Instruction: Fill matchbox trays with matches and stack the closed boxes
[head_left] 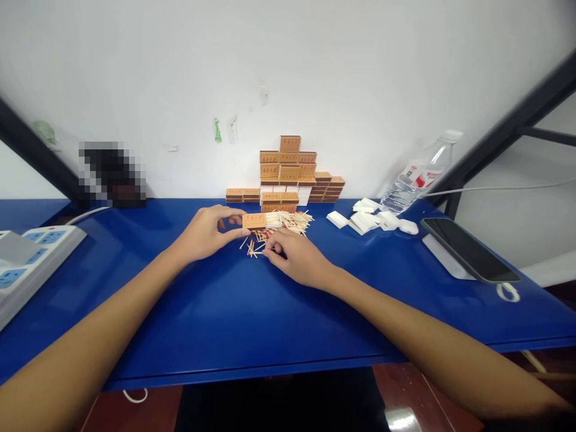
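Left hand (209,231) grips a matchbox (254,221) by its left end, thumb on the near side, fingers towards the far side; right hand (294,255) is curled low, fingertips at the loose matches (296,222); cannot tell whether they pinch a match. Matchbox location: centre of the blue table (216,330), in front of the stacked boxes (289,174); its drawer (273,220) projects from the right end of the cover, with matches lying in it. Status: this box is not shut; loose matches remain outside, heaped beside and behind the drawer, a few scattered nearer the edge; stacked boxes stand in a stepped pile by the wall (175,90); white pieces (366,222), apparently drawers, lie apart to the right, outside any cover. Judgement: work on this box is partway; how full the drawer is, cannot tell.
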Action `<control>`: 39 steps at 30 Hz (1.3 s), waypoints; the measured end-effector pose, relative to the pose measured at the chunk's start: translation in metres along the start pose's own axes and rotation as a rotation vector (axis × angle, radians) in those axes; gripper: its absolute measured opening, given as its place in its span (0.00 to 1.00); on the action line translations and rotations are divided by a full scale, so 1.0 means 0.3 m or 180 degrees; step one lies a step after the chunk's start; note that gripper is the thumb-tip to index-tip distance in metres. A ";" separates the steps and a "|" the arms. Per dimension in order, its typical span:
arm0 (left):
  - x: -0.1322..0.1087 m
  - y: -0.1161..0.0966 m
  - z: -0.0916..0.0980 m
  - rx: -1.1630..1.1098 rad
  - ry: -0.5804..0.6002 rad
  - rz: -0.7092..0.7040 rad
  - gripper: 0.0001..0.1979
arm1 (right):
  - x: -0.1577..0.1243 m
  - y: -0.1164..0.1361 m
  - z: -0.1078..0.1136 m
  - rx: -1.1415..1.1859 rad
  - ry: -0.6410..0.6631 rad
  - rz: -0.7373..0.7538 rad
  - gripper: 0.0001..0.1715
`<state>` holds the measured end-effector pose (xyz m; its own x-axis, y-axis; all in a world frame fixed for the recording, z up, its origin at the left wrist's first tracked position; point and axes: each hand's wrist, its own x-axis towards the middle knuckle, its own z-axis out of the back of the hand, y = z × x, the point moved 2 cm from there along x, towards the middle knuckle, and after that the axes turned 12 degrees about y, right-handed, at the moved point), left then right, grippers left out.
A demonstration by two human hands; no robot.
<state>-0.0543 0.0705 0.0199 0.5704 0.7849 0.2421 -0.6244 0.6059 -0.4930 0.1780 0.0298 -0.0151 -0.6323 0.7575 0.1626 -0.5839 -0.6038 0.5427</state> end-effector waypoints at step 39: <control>-0.005 -0.016 -0.006 -0.0007 0.0176 -0.0190 0.20 | -0.029 -0.085 0.157 -0.0463 -0.0305 -0.0179 0.07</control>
<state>-0.0512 0.0661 0.0204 0.6351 0.7390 0.2247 -0.5872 0.6510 -0.4811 0.2225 0.0503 0.0085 -0.5492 0.8071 0.2168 -0.6889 -0.5841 0.4293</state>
